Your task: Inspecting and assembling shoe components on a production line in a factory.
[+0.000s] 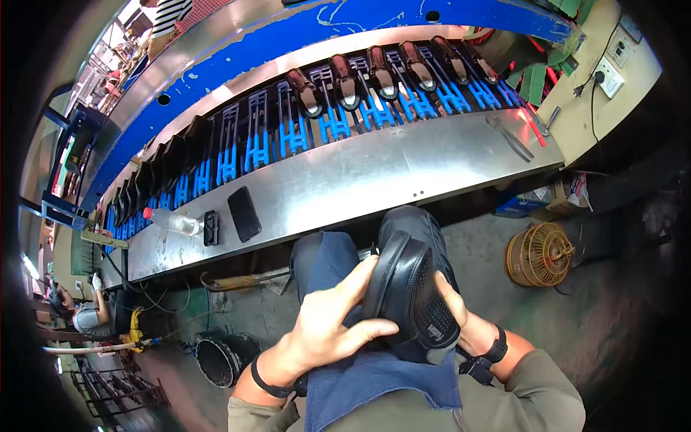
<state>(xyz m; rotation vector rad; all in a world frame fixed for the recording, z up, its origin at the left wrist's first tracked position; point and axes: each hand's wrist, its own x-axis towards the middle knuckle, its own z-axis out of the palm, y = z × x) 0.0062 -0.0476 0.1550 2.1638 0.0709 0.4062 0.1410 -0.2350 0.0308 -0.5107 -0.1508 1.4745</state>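
A black shoe (394, 288) stands tilted over my lap, its opening toward me and a perforated black insole (432, 306) showing inside. My left hand (327, 324) is closed on its left side, with the thumb near the heel end and a finger stretched along the sole edge. On the other side my right hand (461, 313) grips the rim of the opening, its other fingers hidden behind the shoe. A dark blue apron (381, 392) covers my lap under it.
Beyond my knees runs a metal bench (345, 180) with a phone (244, 214), a clear bottle (173, 222) and pliers (509, 138). Brown shoes (347, 83) sit on a blue-slatted conveyor (335, 126). A wicker basket (538, 254) and a black bucket (219, 360) stand on the floor.
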